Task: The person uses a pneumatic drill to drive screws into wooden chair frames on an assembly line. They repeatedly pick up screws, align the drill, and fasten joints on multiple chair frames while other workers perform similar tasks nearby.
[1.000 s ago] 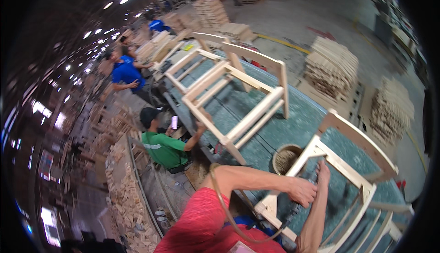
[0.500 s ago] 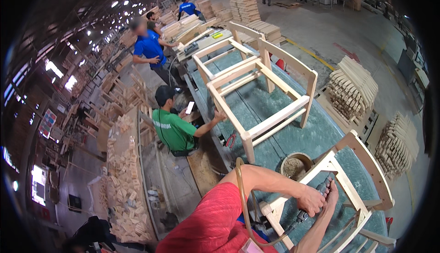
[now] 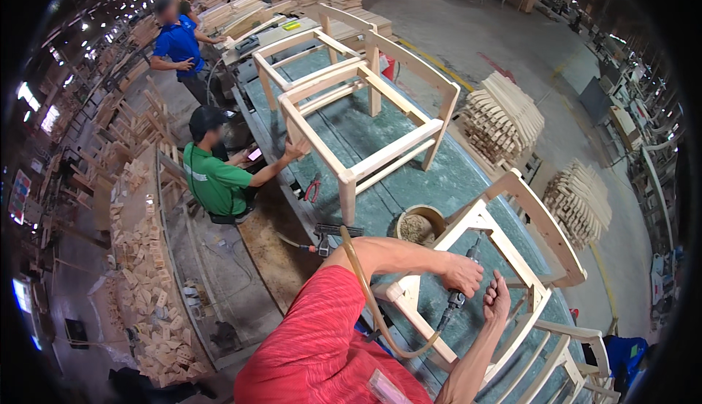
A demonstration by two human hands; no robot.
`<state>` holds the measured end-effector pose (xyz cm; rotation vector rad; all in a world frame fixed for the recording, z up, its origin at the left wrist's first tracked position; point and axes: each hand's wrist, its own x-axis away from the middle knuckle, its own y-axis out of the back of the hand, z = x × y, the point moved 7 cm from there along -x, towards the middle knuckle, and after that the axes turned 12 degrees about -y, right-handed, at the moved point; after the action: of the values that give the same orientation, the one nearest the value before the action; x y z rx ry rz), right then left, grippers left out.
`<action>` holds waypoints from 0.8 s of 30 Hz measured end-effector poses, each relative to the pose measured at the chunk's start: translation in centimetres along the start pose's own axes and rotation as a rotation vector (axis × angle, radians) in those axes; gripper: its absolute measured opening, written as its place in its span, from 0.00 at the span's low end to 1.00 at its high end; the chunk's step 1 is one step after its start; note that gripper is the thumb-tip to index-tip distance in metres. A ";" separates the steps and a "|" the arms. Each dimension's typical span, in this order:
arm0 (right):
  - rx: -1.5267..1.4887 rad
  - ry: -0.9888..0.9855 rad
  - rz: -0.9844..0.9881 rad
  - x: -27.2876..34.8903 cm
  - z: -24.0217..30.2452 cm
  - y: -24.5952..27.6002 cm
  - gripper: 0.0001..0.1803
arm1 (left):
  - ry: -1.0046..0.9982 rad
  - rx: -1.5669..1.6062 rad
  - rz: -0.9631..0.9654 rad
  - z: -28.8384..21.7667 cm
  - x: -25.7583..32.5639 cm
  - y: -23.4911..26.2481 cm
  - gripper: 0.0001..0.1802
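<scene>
Around me stood a big furniture workshop, and the long green-topped table [image 3: 380, 148] ran away from me, carrying unfinished chair frames. My left hand [image 3: 461, 274] was closed in a fist round the dark pneumatic hand tool [image 3: 455, 300], whose long axis ran down and a little toward me, its tan air hose [image 3: 369, 294] looping back across my red shirt. My right hand [image 3: 499, 298] sat just beside it, palm against the pale wooden chair frame [image 3: 512, 258]; whether its fingers were curled on the rail or only pressed there I could not tell. The tool tip lay at the frame's near rail, directly under the left grip, so the left hand was the working one and the right the nearer to the frame's side rail. That frame lay tilted, its slatted back pointing off to my lower right.

Just beyond my hands, touching distance from the frame, stood a round tan bucket [image 3: 419, 225], which I judged the likeliest thing to crowd a move forward. Near it a second dark air tool [image 3: 327, 236] rested at the table edge. Farther up the table stood a larger bare wooden chair frame [image 3: 365, 111], a co-worker in a green shirt [image 3: 216, 181] reaching to it. Well apart on the floor, stacks of pale wooden parts [image 3: 504, 115] waited.
</scene>
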<state>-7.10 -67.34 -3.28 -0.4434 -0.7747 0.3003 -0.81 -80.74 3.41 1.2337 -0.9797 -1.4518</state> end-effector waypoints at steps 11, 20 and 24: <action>-0.633 0.115 0.388 10.5 -1.4 3.2 0.25 | 0.055 0.000 -0.060 -0.6 -1.0 -0.2 0.14; -0.539 0.089 0.096 13.6 -0.3 5.9 0.20 | 0.239 0.166 -0.876 -4.2 -8.6 11.7 0.23; -0.540 0.038 0.133 13.2 -1.5 5.2 0.19 | 0.192 0.191 -0.864 -6.3 -13.7 15.6 0.25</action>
<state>2.44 -57.69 1.26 -1.0087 -0.7867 0.2018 8.38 -70.76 20.36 2.0462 -0.4550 -1.8468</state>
